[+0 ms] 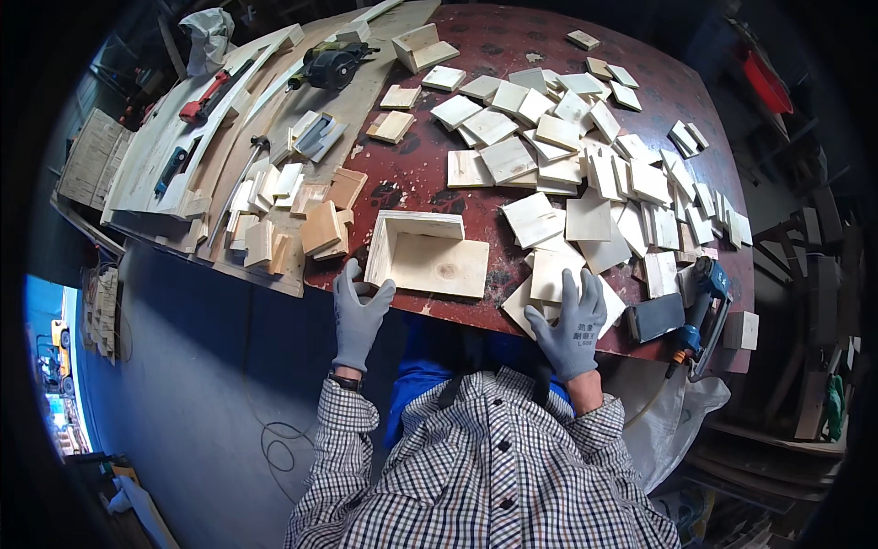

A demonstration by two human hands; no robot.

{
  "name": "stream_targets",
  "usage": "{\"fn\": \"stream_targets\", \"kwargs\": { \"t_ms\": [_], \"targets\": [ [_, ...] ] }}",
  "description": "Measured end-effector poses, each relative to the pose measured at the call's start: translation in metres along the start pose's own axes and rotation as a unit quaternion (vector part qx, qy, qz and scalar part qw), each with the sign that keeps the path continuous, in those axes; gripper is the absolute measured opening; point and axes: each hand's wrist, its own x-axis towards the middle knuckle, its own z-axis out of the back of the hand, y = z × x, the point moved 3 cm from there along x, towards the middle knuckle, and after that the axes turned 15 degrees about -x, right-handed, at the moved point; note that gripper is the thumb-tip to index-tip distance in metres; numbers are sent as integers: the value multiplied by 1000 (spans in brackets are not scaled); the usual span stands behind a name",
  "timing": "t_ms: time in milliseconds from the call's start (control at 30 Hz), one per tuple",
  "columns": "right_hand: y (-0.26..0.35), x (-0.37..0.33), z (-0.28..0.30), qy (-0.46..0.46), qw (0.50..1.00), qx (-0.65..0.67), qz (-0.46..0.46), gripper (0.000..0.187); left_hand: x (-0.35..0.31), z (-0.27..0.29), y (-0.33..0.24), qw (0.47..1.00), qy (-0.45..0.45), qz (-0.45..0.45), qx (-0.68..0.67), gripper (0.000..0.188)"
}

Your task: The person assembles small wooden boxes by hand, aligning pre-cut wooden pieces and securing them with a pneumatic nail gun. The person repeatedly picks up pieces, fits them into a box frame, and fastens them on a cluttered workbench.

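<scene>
My left hand [362, 316], in a grey glove, is at the table's front edge, thumb and fingers apart around the near-left corner of a wooden corner assembly. This assembly [444, 268] has a flat base with upright boards along its left and far sides. My right hand [576, 325], gloved alike, rests with fingers stretched over a pale square wood board [556, 273] at the near edge of a loose pile. Its thumb points left, apart from the fingers. Whether the fingertips press on the board is hard to tell.
Many loose wood squares [508, 160] cover the dark red table [416, 169]. A blue air nailer [702, 316] with a hose lies by a dark block [657, 317] at right. Stacked offcuts [326, 229], a hammer [260, 143], a circular saw [331, 66] and a red tool [206, 98] lie left.
</scene>
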Motion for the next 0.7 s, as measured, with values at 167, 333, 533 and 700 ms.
{"fn": "stream_targets", "kwargs": {
  "t_ms": [167,333,533,700],
  "targets": [
    [5,-2,-1,6,1000,-1,15,92,26,-26,23,997,43,21,-61,55],
    [-8,-10,0,13,1000,-16,1,90,8,-55,20,998,-2,-29,52,57],
    [-8,-12,-14,26,999,-19,20,85,-28,-94,-16,999,-5,20,34,84],
    [-17,-11,-12,42,998,-37,12,79,-29,-56,-6,982,187,18,24,82]
  ]
}}
